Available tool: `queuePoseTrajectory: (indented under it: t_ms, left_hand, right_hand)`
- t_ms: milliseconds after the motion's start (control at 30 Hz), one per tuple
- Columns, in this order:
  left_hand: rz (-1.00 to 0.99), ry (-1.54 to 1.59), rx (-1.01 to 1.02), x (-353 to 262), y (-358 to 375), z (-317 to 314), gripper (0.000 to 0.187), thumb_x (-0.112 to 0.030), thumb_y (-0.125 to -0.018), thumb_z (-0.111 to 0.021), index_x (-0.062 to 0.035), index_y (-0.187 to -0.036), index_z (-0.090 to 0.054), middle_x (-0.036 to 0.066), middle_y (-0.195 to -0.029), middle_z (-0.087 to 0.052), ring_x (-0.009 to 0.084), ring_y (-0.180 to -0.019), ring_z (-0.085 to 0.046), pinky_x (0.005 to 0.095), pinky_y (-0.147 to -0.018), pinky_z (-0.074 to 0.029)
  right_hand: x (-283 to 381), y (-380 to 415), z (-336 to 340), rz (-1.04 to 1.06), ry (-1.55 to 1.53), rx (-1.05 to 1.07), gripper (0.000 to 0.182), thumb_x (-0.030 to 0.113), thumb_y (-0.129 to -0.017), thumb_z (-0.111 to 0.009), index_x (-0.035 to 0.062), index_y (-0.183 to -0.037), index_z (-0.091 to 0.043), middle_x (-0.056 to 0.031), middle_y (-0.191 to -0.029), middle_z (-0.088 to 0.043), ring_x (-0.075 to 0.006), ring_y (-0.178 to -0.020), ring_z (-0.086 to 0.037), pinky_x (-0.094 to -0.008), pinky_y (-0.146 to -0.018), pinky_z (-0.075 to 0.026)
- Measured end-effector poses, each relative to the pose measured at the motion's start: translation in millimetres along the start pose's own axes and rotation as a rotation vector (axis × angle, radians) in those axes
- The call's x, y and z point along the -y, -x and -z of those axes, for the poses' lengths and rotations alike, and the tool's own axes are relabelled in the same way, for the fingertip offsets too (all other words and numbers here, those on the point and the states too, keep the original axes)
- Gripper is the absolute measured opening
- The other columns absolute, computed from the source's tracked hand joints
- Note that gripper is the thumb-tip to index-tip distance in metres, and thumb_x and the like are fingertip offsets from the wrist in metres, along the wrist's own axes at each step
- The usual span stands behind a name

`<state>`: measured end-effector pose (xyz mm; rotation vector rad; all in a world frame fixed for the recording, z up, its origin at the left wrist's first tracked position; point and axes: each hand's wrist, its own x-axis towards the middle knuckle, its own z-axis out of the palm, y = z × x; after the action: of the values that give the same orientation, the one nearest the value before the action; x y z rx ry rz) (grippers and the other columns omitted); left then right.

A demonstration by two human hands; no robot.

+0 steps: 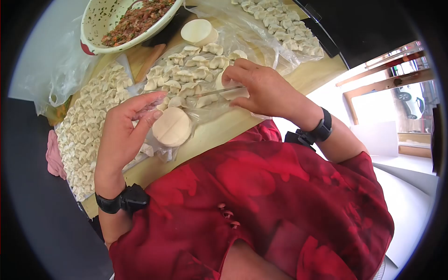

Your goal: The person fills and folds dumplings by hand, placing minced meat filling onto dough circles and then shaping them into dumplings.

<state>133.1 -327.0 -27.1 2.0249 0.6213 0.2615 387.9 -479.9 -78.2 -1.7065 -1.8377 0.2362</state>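
Observation:
My left hand (125, 122) is beside a stack of round dough wrappers (171, 127), its thumb and fingers curled around crinkled clear plastic (150, 106). A thin stick (219, 92) is gripped in my right hand (261, 88) and points left over the dumplings. Partly hidden behind those fingers is another pale round stack (226, 85). Several folded dumplings (189, 74) lie in rows on plastic between and beyond my hands.
At the upper left, a white bowl (91, 28) holds minced filling (137, 21). Many dumplings (88, 126) cover the left side, and more dumplings (280, 25) lie at the far right. A third wrapper stack (199, 32) stands beyond. A pink cloth (55, 156) hangs at the left edge.

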Motion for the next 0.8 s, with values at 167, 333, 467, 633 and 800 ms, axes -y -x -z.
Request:
queuePoseTrajectory:
  t_ms: [167,333,467,633,800]
  left_hand:
    - [-0.054,-0.051,-0.050,5.0,15.2,8.4,0.030,-0.004,-0.088,-0.058,-0.0011,-0.118,-0.062,0.010,-0.107,-0.068,0.0128,-0.094,-0.063,0.0283,-0.085,-0.050]
    - [0.029,0.016,0.009,8.7,24.1,14.4,0.032,-0.003,-0.089,-0.057,0.0001,-0.120,-0.059,0.008,-0.110,-0.066,0.0126,-0.099,-0.060,0.0286,-0.090,-0.046]
    - [-0.005,0.036,0.050,11.4,22.3,10.9,0.031,-0.003,-0.089,-0.057,0.0004,-0.119,-0.060,0.008,-0.108,-0.066,0.0122,-0.098,-0.060,0.0283,-0.089,-0.046]
    - [-0.047,0.091,0.119,7.3,-0.5,-3.6,0.028,-0.005,-0.089,-0.058,0.0009,-0.116,-0.062,0.007,-0.106,-0.066,0.0120,-0.096,-0.059,0.0276,-0.088,-0.046]
    - [-0.120,-0.025,0.252,1.4,-39.4,-29.4,0.027,-0.011,-0.092,-0.055,0.0013,-0.115,-0.062,0.008,-0.106,-0.065,0.0115,-0.095,-0.059,0.0267,-0.086,-0.047]
  right_hand:
    - [-1.7,4.0,-3.1,-0.061,-0.094,0.001,0.014,0.008,-0.076,-0.069,0.0050,-0.086,-0.059,-0.0057,-0.079,-0.057,-0.0181,-0.069,-0.056,-0.0287,-0.061,-0.044]
    - [-6.5,1.0,4.6,-0.351,-0.281,0.091,0.006,0.008,-0.080,-0.065,0.0042,-0.084,-0.061,0.0015,-0.072,-0.058,-0.0054,-0.066,-0.051,-0.0214,-0.061,-0.041]
    - [-18.3,-0.1,4.9,-0.509,-0.470,0.129,0.007,0.010,-0.084,-0.063,0.0031,-0.083,-0.061,0.0041,-0.072,-0.056,-0.0027,-0.068,-0.049,-0.0201,-0.062,-0.040]
    - [-23.5,-1.1,6.4,-0.515,-0.513,0.136,0.008,0.011,-0.084,-0.064,0.0040,-0.084,-0.060,0.0048,-0.070,-0.053,-0.0027,-0.066,-0.048,-0.0200,-0.060,-0.039]
    - [-20.2,-3.4,10.7,-0.620,-0.637,-0.004,0.013,0.019,-0.084,-0.066,0.0068,-0.085,-0.061,0.0044,-0.070,-0.053,-0.0039,-0.060,-0.047,-0.0201,-0.052,-0.034]
